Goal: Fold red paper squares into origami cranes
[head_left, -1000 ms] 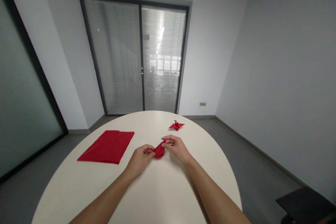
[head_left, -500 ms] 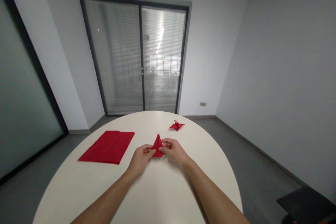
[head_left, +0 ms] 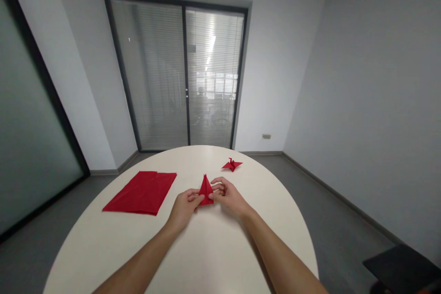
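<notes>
A small piece of folded red paper (head_left: 206,189), pointed at the top with a crease down its middle, is held between my two hands just above the table. My left hand (head_left: 184,204) pinches its left lower edge, thumb on the front face. On the other side my right hand (head_left: 230,197) grips the right lower edge between thumb and fingers, its index finger lifted off the paper. Beyond my right hand a finished red paper crane (head_left: 232,165) stands on the table. The fingers behind the folded paper are partly hidden.
A stack of red paper sheets (head_left: 141,194) lies at the left of the round white table (head_left: 203,257). Past the table's far edge is a glass door with blinds (head_left: 188,78). A black flat object (head_left: 403,266) is at the lower right.
The folded paper has shifted slightly left and tilted a little. My right index finger has lifted away from its edge. The crane and the stack have stayed put.
</notes>
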Available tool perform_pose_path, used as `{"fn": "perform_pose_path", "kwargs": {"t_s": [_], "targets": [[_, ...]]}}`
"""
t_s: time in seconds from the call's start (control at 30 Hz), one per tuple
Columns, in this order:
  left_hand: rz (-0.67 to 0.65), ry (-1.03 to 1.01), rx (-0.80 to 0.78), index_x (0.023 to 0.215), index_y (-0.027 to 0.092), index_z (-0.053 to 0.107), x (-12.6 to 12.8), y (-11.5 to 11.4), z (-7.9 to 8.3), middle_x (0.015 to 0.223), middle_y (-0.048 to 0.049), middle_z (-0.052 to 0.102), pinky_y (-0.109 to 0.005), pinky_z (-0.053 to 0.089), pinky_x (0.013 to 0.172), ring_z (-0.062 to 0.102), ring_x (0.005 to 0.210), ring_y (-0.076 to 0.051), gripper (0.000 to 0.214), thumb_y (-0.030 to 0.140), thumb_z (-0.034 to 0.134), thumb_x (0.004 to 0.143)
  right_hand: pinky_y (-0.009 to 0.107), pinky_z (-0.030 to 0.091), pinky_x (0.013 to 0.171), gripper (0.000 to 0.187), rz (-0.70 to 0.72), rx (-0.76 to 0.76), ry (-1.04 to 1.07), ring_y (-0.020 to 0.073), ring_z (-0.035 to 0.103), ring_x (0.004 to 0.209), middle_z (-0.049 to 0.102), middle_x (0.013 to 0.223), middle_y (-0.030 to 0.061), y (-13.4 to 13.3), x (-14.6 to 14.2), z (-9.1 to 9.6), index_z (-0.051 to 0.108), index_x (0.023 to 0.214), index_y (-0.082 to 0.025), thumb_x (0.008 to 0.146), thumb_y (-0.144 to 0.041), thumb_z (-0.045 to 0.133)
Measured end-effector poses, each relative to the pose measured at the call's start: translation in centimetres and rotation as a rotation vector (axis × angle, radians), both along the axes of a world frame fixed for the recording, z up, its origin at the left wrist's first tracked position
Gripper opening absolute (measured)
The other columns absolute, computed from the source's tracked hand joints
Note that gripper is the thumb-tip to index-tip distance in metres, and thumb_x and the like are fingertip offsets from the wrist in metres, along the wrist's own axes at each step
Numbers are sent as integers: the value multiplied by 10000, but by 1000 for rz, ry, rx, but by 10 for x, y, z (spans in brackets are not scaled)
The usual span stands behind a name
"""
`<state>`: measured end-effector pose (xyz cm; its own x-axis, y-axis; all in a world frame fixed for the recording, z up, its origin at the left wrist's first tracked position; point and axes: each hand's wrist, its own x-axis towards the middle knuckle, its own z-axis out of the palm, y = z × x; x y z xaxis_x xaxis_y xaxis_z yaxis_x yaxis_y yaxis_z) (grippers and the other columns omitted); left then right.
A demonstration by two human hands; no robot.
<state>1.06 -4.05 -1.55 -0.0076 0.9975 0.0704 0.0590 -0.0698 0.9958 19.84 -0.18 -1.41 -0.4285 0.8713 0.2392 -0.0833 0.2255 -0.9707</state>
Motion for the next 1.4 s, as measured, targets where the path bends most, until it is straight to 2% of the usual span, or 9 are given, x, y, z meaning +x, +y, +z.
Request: {"fn": "perform_pose_path", "kwargs": {"t_s": [0.2, 0.33, 0.57, 0.8, 0.97, 1.07, 1.2, 1.3, 1.4], "targets": [[-4, -30, 37, 904, 118, 722, -1, 2, -2, 623, -38, 692, -238, 404, 498, 575, 527, -143, 495, 552, 730, 665, 250, 426, 637, 382, 7, -27, 5, 118, 604, 660, 683, 816, 2, -1, 1, 2, 619, 905, -173, 671, -388, 832], [3, -20, 39, 871, 125, 726, 0, 1, 0, 612, -33, 680, -240, 422, 507, 598, 551, -154, 494, 576, 721, 672, 270, 424, 652, 362, -5, -67, 0, 132, 597, 653, 688, 738, 9, -2, 2, 5, 663, 854, -149, 686, -432, 813], [-17, -68, 41, 1215, 147, 594, -1, -1, 1, 727, -43, 729, -245, 459, 577, 664, 669, -180, 596, 485, 693, 735, 309, 493, 704, 383, 34, -107, 6, 167, 646, 739, 735, 873, 49, -2, 7, 9, 733, 921, -176, 675, -459, 812], [37, 1, 52, 870, 151, 712, -1, -1, 3, 731, -66, 726, -247, 464, 537, 650, 636, -180, 429, 534, 707, 677, 341, 516, 729, 322, 3, -115, -40, 180, 651, 730, 737, 830, 47, -3, 6, 9, 765, 872, -182, 671, -431, 795], [37, 28, 67, 879, 144, 702, -1, -3, 3, 808, -83, 741, -233, 438, 519, 652, 646, -176, 405, 496, 719, 679, 320, 497, 731, 260, -8, -103, -45, 162, 638, 717, 730, 822, 38, -1, 5, 7, 759, 854, -174, 681, -367, 775], [50, 28, 102, 863, 152, 685, 0, -1, 2, 844, -94, 746, -242, 451, 539, 670, 688, -192, 371, 448, 749, 648, 314, 491, 739, 274, 1, -73, -35, 158, 631, 722, 714, 788, 33, 0, 4, 6, 745, 856, -163, 709, -394, 766], [59, -4, 131, 902, 169, 657, 1, 0, 3, 891, -104, 754, -285, 515, 638, 705, 818, -235, 362, 389, 756, 632, 320, 506, 747, 366, -13, -52, 38, 168, 649, 748, 710, 819, 32, 1, 1, 4, 689, 892, -174, 671, -436, 816], [46, -14, 139, 937, 173, 650, 1, -2, 6, 893, -98, 763, -325, 540, 725, 717, 845, -243, 349, 342, 738, 644, 328, 515, 769, 461, -44, -42, 53, 172, 661, 764, 711, 857, 34, 2, 1, 4, 659, 950, -185, 599, -391, 875], [54, 8, 165, 938, 166, 673, 0, -2, 8, 911, -107, 768, -358, 545, 803, 722, 868, -255, 325, 315, 734, 655, 339, 515, 789, 468, -70, -14, 32, 177, 666, 778, 712, 856, 37, 3, 2, 5, 661, 953, -183, 582, -359, 885]]}}
